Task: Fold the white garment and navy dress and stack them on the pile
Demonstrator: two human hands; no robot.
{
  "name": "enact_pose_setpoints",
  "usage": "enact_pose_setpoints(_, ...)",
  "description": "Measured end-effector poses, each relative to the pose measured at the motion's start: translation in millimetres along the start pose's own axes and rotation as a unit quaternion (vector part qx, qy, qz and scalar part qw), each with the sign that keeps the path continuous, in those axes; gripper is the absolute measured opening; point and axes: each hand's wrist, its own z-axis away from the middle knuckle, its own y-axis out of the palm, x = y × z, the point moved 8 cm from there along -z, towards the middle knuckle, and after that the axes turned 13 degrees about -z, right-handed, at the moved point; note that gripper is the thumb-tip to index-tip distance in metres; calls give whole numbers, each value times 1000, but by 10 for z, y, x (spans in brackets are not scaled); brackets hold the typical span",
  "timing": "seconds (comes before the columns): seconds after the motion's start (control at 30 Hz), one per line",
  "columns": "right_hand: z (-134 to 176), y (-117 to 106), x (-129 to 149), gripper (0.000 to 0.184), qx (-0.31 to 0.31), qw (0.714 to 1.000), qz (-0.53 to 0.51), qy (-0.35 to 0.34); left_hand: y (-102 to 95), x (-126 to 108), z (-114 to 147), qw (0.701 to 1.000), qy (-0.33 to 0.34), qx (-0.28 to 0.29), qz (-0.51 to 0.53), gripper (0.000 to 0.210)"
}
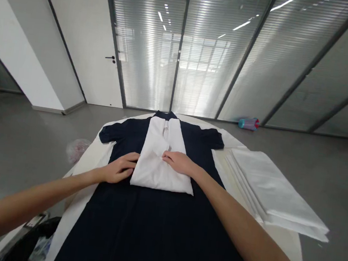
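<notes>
I see white folded cloth [161, 179] on dark garment [149, 225], towards far edge of desk [287, 242]. Left hand [120, 168]: fingers slightly apart, at cloth's left side. Right hand [178, 161]: fingers together, pinching cloth near middle.

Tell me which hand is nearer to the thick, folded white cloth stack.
Right. The right hand rests on the flat folded white fabric, left of the stack; the left hand is farther left, at the fabric's left edge.

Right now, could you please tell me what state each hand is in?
Left hand: open, fingers loosely bent, at the left edge of the folded white garment.
Right hand: closed, apparently pinching that garment's front.
</notes>
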Motion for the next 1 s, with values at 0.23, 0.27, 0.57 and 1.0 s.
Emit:
enact_pose_setpoints(0.23, 64, -76, -7, 34, -9, 991, 116, 70, 193, 279, 216, 848, -418, -44, 322, 47)
enact_pose_setpoints(0.27, 83, -93, -23, 37, -14, 988, 129, 81, 240, 255, 209, 839, -425, -32, 337, 48)
enact_pose_setpoints(0.57, 137, -106, -175, 54, -70, 972, 181, 131, 348, 237, 315, 846, -425, -46, 319, 107)
enact_pose_setpoints(1.0, 35, -148, -119, 58, -88, 967, 202, 126, 252, 262, 238, 878, -396, -125, 237, 48)
